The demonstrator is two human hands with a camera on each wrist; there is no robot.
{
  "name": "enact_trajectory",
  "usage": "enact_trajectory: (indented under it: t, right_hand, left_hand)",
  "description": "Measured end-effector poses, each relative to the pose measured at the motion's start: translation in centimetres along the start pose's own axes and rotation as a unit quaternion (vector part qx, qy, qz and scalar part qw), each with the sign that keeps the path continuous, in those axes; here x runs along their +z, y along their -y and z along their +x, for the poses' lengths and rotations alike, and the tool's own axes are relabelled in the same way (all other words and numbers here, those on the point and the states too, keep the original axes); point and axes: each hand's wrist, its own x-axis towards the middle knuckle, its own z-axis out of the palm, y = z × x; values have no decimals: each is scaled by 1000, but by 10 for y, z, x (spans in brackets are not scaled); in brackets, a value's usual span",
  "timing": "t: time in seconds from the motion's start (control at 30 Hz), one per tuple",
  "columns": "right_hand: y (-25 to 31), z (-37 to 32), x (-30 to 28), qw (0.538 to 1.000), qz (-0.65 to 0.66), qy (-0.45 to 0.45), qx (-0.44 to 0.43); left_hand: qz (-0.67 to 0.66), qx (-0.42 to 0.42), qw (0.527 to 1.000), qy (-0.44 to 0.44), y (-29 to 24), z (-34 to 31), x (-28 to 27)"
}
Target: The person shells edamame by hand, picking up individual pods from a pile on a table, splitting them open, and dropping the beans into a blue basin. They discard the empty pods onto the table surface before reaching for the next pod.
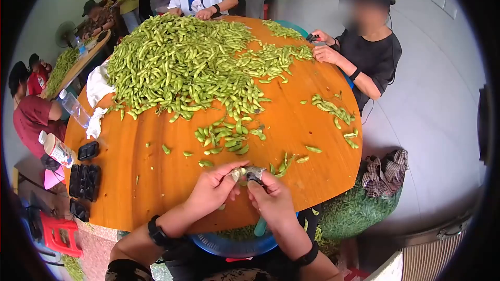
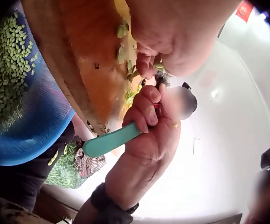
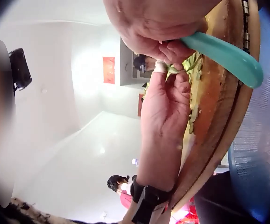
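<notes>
While the left hand [image 1: 211,190] pinches one pod [image 1: 238,173] between thumb and fingertips, the right hand [image 1: 273,200] curls its fingers around the teal-handled tool [image 2: 111,139], tip at the pod. Shelled beans [image 2: 9,70] lie in the blue basin [image 2: 46,126] below the fingers. A large unshelled heap [image 1: 182,57] lies beyond them on the table [image 1: 156,187], with loose pods [image 1: 226,138] between. Nothing blocks the reach.
</notes>
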Motion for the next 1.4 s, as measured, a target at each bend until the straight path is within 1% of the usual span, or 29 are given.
enact_trajectory:
  t: [0.07, 0.13, 0.2, 0.23, 0.27, 0.3, 0.33, 0.37, 0.4, 0.43, 0.5, 0.6, 0.67, 0.73, 0.8, 0.83, 0.87, 0.93, 0.97, 1.03, 1.07, 1.13, 1.2, 1.23, 1.27, 1.3, 1.33, 1.37, 1.4]
  right_hand:
    - [0, -3, 2, 1000, 25, -9, 16]
    - [-2, -6, 4, 996, -69, -2, -54]
    - [-3, -5, 4, 997, -52, -10, -50]
    - [-4, -5, 4, 998, -34, -21, -45]
    - [-1, -5, 3, 998, -36, -18, -45]
    - [5, -3, 1, 1000, 1, -18, -13]
    - [9, -2, -2, 999, 38, -18, 20]
    - [9, 1, -8, 996, 78, -20, 45]
    - [10, 2, -9, 996, 76, -17, 43]
    - [11, 2, -9, 997, 53, -28, 44]
    - [15, 1, -7, 999, 8, -34, 36]
    - [20, 2, -15, 999, 26, -22, 34]
    - [19, 5, -9, 999, 4, -18, 28]
    - [14, 6, -4, 999, -16, -16, 23]
    - [6, 9, 0, 993, -113, 8, -20]
    - [6, 10, 2, 991, -121, 3, -51]
    - [7, 11, 4, 991, -121, 4, -54]
    - [9, 10, 6, 996, -86, -5, -19]
    - [9, 9, 7, 996, -87, -8, -18]
    - [10, 7, 12, 988, -119, -1, -96]
    - [12, 6, 14, 988, -121, 0, -95]
    - [16, 5, 15, 990, -122, -29, -56]
    - [13, 5, 11, 989, -134, -35, -53]
    - [11, 6, 9, 987, -144, -40, -51]
    - [9, 6, 8, 987, -145, -39, -48]
    - [7, 7, 7, 979, -178, -44, -85]
    - [5, 7, 6, 969, -210, -49, -121]
    - [6, 5, 4, 969, -211, -49, -116]
    - [8, 5, 2, 958, -246, -42, -140]
  left_hand:
    - [-2, -4, 1000, 5, 6, 0, -5]
    - [-3, -4, 1000, 13, 6, 2, -6]
    - [-61, 26, 998, 17, 2, 2, -4]
    - [-61, 27, 998, 15, 0, 2, -4]
    - [-95, 6, 995, 12, -2, 3, -4]
    - [-129, -15, 992, 9, -4, 3, -5]
    - [-129, -13, 992, 7, -3, 5, -7]
    - [-187, -28, 982, -24, -1, 8, -10]
    - [-244, -42, 967, -54, 0, 10, -13]
    - [-254, -33, 966, -45, -3, 10, -15]
    - [-249, -36, 966, -51, -3, 11, -16]
    - [-247, -40, 967, -48, 7, 13, -17]
    - [-248, -40, 967, -43, 11, 13, -17]
    - [-233, -29, 972, -2, 9, 11, -15]
    - [-220, -20, 975, -1, 8, 9, -14]
    - [-205, -13, 979, 0, 7, 9, -14]
    - [-204, -11, 979, -1, 6, 8, -13]
    - [-187, 29, 982, 3, 4, 7, -8]
    - [-179, 32, 983, -1, 1, 7, -7]
    - [-186, 37, 982, -12, -6, 7, -2]
    - [-191, 42, 980, -25, -7, 6, -2]
    - [-181, 43, 982, -32, 6, 7, -4]
    - [-171, 42, 984, -37, 10, 3, -4]
    - [-11, 74, 996, -55, 6, 0, -4]
    - [151, 102, 981, -72, 4, -3, -4]
    - [150, 101, 981, -73, 1, -4, -5]
    - [232, 193, 951, -70, -1, -4, -6]
    - [311, 282, 905, -66, -3, -4, -6]
    - [309, 277, 907, -66, -3, -4, -6]
